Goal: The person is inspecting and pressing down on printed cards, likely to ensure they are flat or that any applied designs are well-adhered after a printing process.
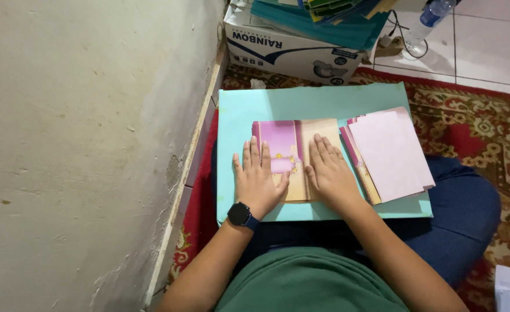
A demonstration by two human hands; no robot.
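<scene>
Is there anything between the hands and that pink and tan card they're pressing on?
No, nothing visible. The left hand and the right hand both lie flat, directly on the folded card, which rests on the light blue board. The stack of pink sheets sits off to the right, clear of both hands.

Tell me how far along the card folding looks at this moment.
Done: a stack of pale pink folded cards lies on the turquoise board, to the right. In hand: the left hand and right hand press flat on one purple and tan card, either side of its centre crease. Left: no unfolded supply is identifiable; the cardboard box holds coloured sheets.
</scene>
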